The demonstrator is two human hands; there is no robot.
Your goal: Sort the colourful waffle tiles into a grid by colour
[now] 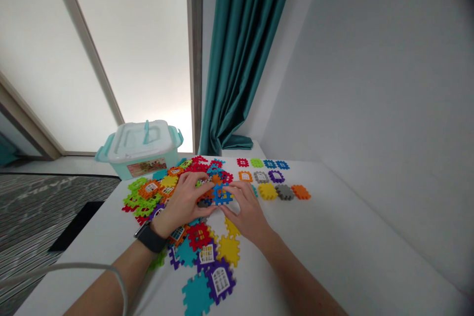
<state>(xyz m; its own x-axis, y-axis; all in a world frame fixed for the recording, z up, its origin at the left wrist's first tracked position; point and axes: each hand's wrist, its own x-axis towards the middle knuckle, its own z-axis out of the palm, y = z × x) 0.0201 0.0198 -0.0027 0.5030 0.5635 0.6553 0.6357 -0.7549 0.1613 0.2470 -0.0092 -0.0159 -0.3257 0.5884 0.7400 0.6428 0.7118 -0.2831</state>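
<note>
Between my two hands is a blue interlocking building tile [222, 194] with cut-out openings. My left hand [190, 196] grips its left side between thumb and fingers. On the opposite side, the thumb and fingers of my right hand [244, 207] pinch the same tile. Beneath and around my left hand spreads a heap of mixed tiles, among them a lime green tile [142, 205] and an orange window tile [150, 188]. Nearer to me lie a red tile [199, 236], a yellow tile [228, 249], a purple window tile [221, 280] and a turquoise tile [197, 295].
Sorted tiles lie in rows right of the heap, including a yellow stack [267, 191], a grey stack [285, 192] and an orange stack [301, 192]. A lidded turquoise box [144, 150] stands at the back left. A pale cable [85, 266] crosses the lower left.
</note>
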